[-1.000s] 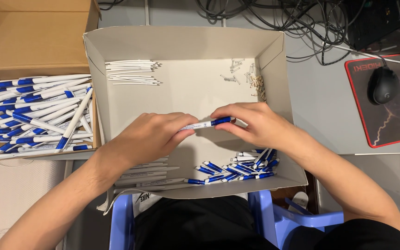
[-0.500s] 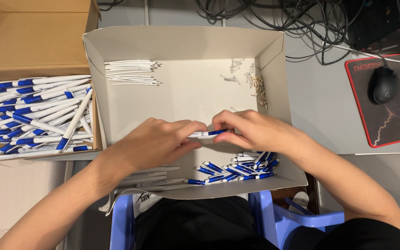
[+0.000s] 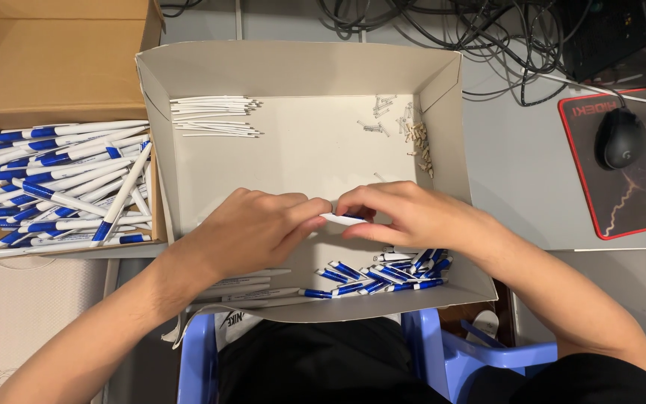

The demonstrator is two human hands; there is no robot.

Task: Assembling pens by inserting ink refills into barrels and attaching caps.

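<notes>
— Pen: where is it?
— Above the grey box, pinched between both hands; left grip and right grip each closed on an end.

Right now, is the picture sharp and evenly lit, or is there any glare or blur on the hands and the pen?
Head view: even, soft light, no glare; faint shadows under the left hand and right hand. Both are sharp, the pen between them mostly hidden. The box and mouse are in focus too.
</notes>
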